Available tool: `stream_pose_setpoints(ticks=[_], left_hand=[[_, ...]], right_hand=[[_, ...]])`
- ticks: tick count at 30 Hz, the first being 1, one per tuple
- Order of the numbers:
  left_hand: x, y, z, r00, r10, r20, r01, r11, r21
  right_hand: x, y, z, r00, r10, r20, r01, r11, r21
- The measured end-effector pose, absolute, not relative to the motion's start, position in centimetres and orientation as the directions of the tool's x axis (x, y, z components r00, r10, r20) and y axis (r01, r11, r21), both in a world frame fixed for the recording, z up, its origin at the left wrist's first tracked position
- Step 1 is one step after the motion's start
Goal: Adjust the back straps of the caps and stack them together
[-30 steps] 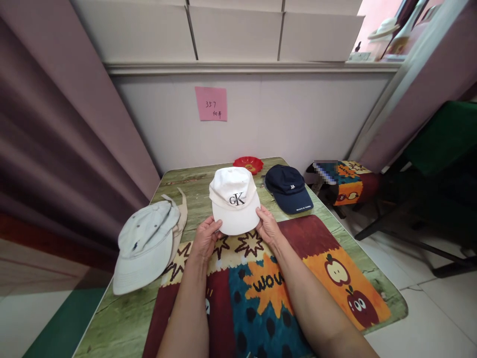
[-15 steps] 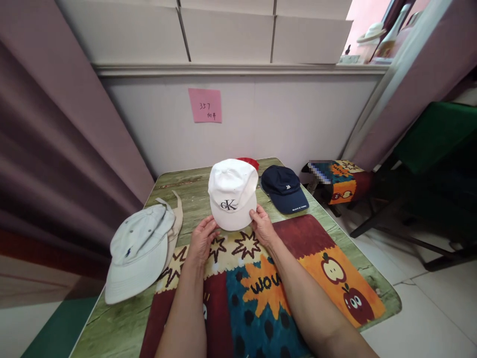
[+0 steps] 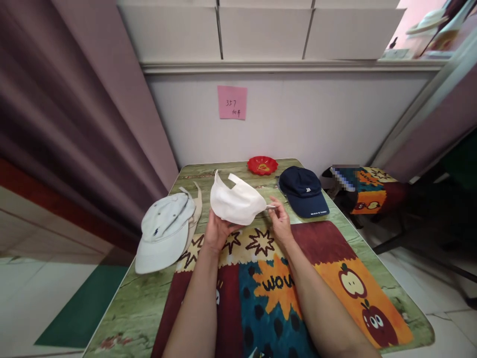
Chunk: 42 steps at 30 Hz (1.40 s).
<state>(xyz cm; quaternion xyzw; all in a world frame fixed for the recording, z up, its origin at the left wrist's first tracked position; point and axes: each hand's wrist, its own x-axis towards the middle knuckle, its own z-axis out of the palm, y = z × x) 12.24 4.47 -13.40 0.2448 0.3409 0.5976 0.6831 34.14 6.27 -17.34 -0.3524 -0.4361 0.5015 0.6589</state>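
Observation:
A white baseball cap (image 3: 238, 199) is held above the far edge of the patterned mat, turned so its inside opening and back strap show at the top. My left hand (image 3: 219, 232) supports the crown from below left, its fingers partly hidden under the cap. At the right, my right hand (image 3: 280, 219) pinches the brim edge between thumb and fingers. To the left lies a pale grey-blue cap (image 3: 162, 233) on top of a beige one (image 3: 197, 206), which is mostly covered. A navy cap (image 3: 303, 191) with a small white emblem rests at the right.
A red scalloped dish (image 3: 262, 165) stands at the table's back edge. The colourful mat (image 3: 268, 303) covers much of the green wood-look table (image 3: 112, 318). A pink note (image 3: 232, 102) sticks to the wall. A stool with a patterned cover (image 3: 372, 191) stands beyond the right edge.
The white cap has been turned from its lettered front to show its opening. My left hand has shifted beneath the crown. The view has swung left, and the red dish now shows fully.

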Motion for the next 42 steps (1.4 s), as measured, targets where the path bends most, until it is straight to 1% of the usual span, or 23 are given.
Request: stream_pose_setpoints(ticks=[3, 4, 6, 10, 12, 14, 16, 19, 24, 27, 30, 32, 34, 36, 37, 38, 40, 42], left_hand=[[11.9, 4.2, -13.2, 0.111, 0.977, -0.181, -0.684, 0.208, 0.699], [11.9, 4.2, -13.2, 0.117, 0.976, -0.185, -0.687, 0.214, 0.695], [11.9, 4.2, -13.2, 0.103, 0.977, -0.186, -0.690, 0.205, 0.695], [12.5, 4.2, -12.9, 0.023, 0.992, -0.122, -0.708, 0.102, 0.699], [12.8, 4.0, -12.5, 0.046, 0.991, -0.122, -0.707, 0.119, 0.698], [12.9, 3.9, -12.3, 0.097, 0.984, -0.148, -0.695, 0.173, 0.697], [12.9, 3.7, -12.2, 0.127, 0.980, -0.156, -0.684, 0.201, 0.701], [13.0, 3.9, -12.6, 0.128, 0.980, -0.150, -0.668, 0.197, 0.718], [13.3, 4.6, -13.7, 0.070, 0.983, -0.167, -0.653, 0.172, 0.738], [13.5, 4.8, -14.0, 0.044, 0.986, -0.162, -0.653, 0.152, 0.742], [13.8, 4.7, -14.0, 0.029, 0.990, -0.137, -0.659, 0.122, 0.742], [14.0, 4.6, -14.0, 0.051, 0.986, -0.157, -0.645, 0.153, 0.749], [14.3, 4.5, -14.1, 0.056, 0.975, -0.217, -0.599, 0.207, 0.773], [14.4, 4.6, -14.4, -0.022, 0.968, -0.249, -0.532, 0.200, 0.823], [14.4, 4.6, -14.6, -0.090, 0.968, -0.232, -0.489, 0.160, 0.858], [14.4, 4.6, -14.8, -0.170, 0.966, -0.193, -0.433, 0.103, 0.896], [14.3, 4.6, -14.8, -0.321, 0.944, -0.074, -0.290, -0.024, 0.957], [14.1, 4.3, -14.4, -0.419, 0.906, 0.058, -0.181, -0.145, 0.973]], right_hand=[[34.5, 6.3, -17.4, 0.275, 0.885, 0.375, -0.071, 0.407, -0.911], [34.6, 6.3, -17.5, 0.294, 0.867, 0.402, -0.023, 0.427, -0.904], [34.6, 6.3, -17.7, 0.313, 0.850, 0.424, 0.001, 0.446, -0.895], [34.4, 6.3, -17.8, 0.336, 0.841, 0.425, -0.008, 0.454, -0.891], [34.4, 6.2, -17.7, 0.364, 0.823, 0.437, 0.022, 0.461, -0.887], [34.5, 6.1, -17.5, 0.392, 0.810, 0.436, 0.063, 0.450, -0.891], [34.5, 6.0, -17.6, 0.395, 0.829, 0.395, 0.066, 0.404, -0.912], [34.4, 6.0, -17.9, 0.355, 0.888, 0.292, -0.040, 0.326, -0.944], [33.9, 6.8, -18.4, 0.296, 0.940, 0.170, -0.233, 0.244, -0.941], [33.7, 7.0, -17.9, 0.206, 0.976, 0.066, -0.462, 0.156, -0.873], [33.6, 6.7, -16.8, 0.092, 0.994, 0.064, -0.645, 0.109, -0.757], [33.8, 6.6, -16.2, 0.060, 0.994, 0.097, -0.710, 0.110, -0.695], [33.9, 6.6, -16.0, 0.074, 0.992, 0.103, -0.727, 0.124, -0.675], [34.0, 6.6, -16.1, 0.099, 0.990, 0.096, -0.680, 0.137, -0.720], [34.0, 6.6, -16.2, 0.123, 0.987, 0.107, -0.621, 0.161, -0.767], [34.0, 6.6, -16.3, 0.156, 0.978, 0.138, -0.533, 0.201, -0.822], [34.0, 6.3, -16.4, 0.221, 0.943, 0.250, -0.291, 0.309, -0.905], [33.9, 5.8, -16.2, 0.271, 0.882, 0.386, -0.055, 0.414, -0.909]])
